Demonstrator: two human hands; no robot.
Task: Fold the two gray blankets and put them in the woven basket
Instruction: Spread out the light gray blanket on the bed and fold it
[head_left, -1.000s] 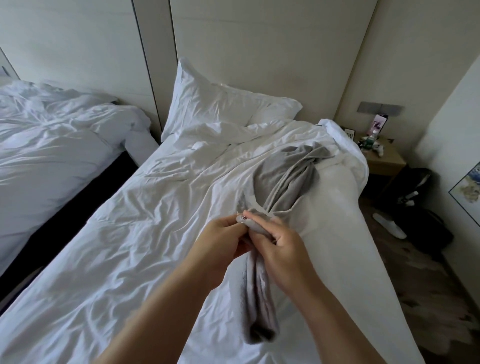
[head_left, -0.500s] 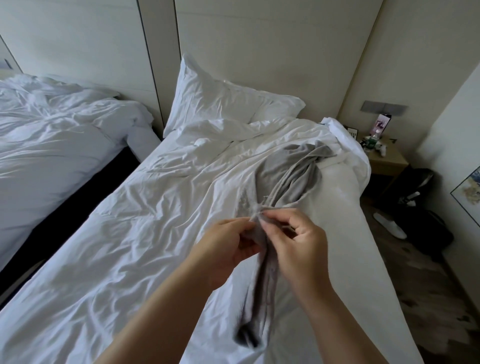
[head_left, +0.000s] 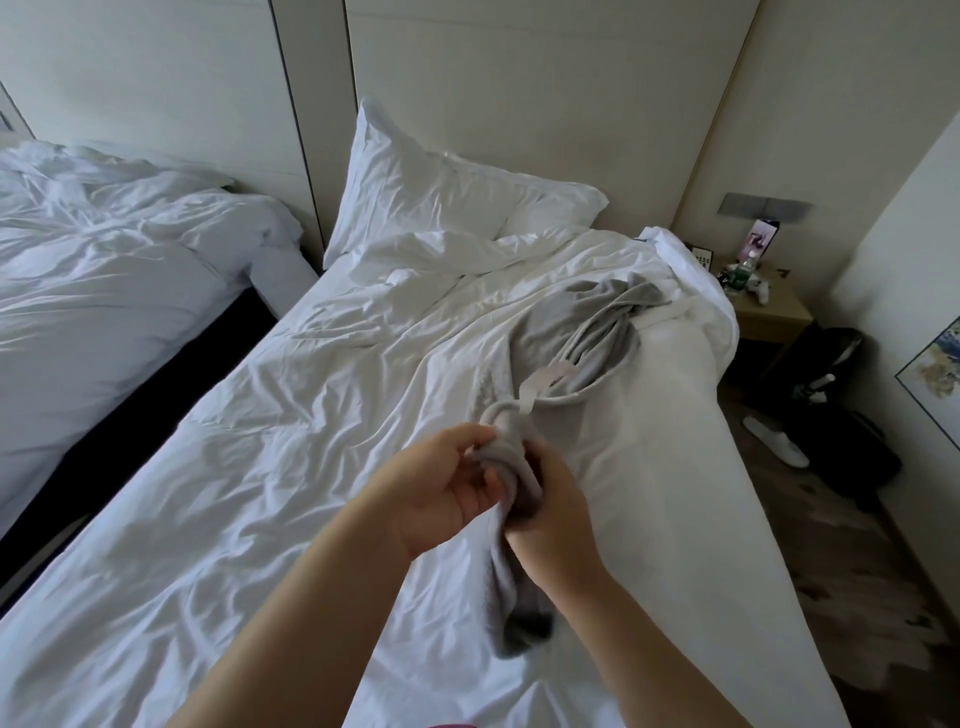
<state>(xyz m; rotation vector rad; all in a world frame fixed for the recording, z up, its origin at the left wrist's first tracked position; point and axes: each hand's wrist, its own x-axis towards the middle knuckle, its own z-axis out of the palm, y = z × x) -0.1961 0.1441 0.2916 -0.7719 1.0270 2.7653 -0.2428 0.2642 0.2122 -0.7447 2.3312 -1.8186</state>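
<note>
A gray blanket (head_left: 576, 332) lies crumpled in a long strip on the white bed (head_left: 311, 441), running from near the pillow down toward me. My left hand (head_left: 441, 488) and my right hand (head_left: 550, 509) are close together above the bed. Both grip a bunched part of the gray blanket between them. A loose end of it (head_left: 514, 608) hangs below my hands. I see only one gray blanket. No woven basket is in view.
A white pillow (head_left: 447, 192) leans on the headboard. A second white bed (head_left: 104, 291) stands to the left across a dark gap. On the right are a wooden nightstand (head_left: 769, 312) with small items, a dark bag (head_left: 841, 441) and a white slipper (head_left: 774, 441) on the floor.
My hands have shifted their grip along the blanket and dropped slightly. The bunched fabric now wraps over my fingers, and the hanging end has swung a little.
</note>
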